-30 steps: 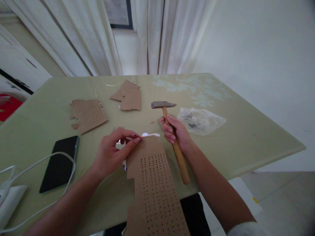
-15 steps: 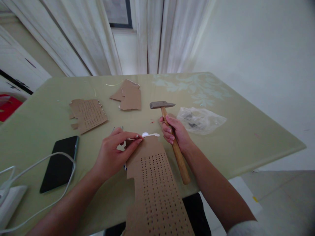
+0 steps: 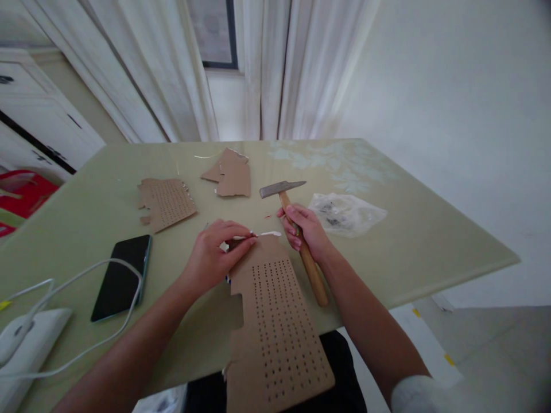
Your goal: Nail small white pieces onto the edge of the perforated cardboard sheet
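Note:
My left hand (image 3: 219, 249) is closed in a pinch at the far left corner of a long brown cardboard piece (image 3: 282, 321) punched with rows of small holes. What sits between thumb and forefinger is too small to make out; a tiny pale tip shows there. A white torn strip (image 3: 271, 233) lines the cardboard's far edge. My right hand (image 3: 307, 232) grips the wooden handle of a hammer (image 3: 316, 281), its metal head raised beyond the fingers and pointing sideways. The cardboard's near end hangs past the table edge over my lap.
On the greenish table (image 3: 387, 258) lie a holed cardboard scrap (image 3: 167, 203), plain cardboard scraps (image 3: 235, 178) and a clear plastic bag (image 3: 346, 213) with dark bits inside. At left are a black phone (image 3: 120, 281), a white cable (image 3: 109, 261) across it and a white power strip (image 3: 38, 338).
The camera view has shifted, so most things appear slightly further right on the left side. The hammer head has tilted a little. Both hands keep their holds.

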{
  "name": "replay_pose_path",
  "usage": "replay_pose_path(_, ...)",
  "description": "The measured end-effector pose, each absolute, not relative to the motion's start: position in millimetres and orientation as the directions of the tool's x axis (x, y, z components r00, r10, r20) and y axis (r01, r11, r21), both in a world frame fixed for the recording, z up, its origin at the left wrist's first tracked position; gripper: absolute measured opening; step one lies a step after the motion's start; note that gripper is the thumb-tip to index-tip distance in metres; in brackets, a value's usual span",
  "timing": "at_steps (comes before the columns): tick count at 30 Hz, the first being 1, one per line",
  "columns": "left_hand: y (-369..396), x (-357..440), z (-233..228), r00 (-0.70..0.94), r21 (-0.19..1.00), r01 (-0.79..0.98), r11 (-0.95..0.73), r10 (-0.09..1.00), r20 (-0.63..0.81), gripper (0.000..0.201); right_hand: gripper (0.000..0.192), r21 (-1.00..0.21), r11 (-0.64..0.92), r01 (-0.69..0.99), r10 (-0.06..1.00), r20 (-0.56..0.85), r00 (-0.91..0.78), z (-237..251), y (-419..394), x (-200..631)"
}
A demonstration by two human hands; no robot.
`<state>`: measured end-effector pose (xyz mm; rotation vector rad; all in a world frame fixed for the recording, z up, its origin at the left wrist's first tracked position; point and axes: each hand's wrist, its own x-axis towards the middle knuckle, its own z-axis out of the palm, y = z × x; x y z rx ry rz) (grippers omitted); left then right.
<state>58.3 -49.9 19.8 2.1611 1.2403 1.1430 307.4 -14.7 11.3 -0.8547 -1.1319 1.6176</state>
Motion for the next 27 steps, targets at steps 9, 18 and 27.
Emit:
replay_pose_path(9, -44.6, 59.6, 18.1, 0.310, 0.659, 0.522, -0.541, 0.841, 0.444, 0.020, 0.035, -0.720, 0.445, 0.532, 0.870, 0.209, -0.446, 100.9, -55.6, 322.9)
replay_pose_path(18, -42.3, 61.5, 12.7, 0.321, 0.656, 0.509, -0.557, 0.830, 0.456, 0.017, 0.029, -0.389, 0.524, 0.758, 0.846, 0.133, -0.517, 140.0, -73.5, 314.9)
replay_pose_path(27, -42.8, 62.8, 12.4, 0.319, 0.680, 0.477, -0.557, 0.831, 0.456, 0.019, 0.031, -0.308, 0.501, 0.809, 0.864, 0.129, -0.486, 139.4, -82.2, 314.4)
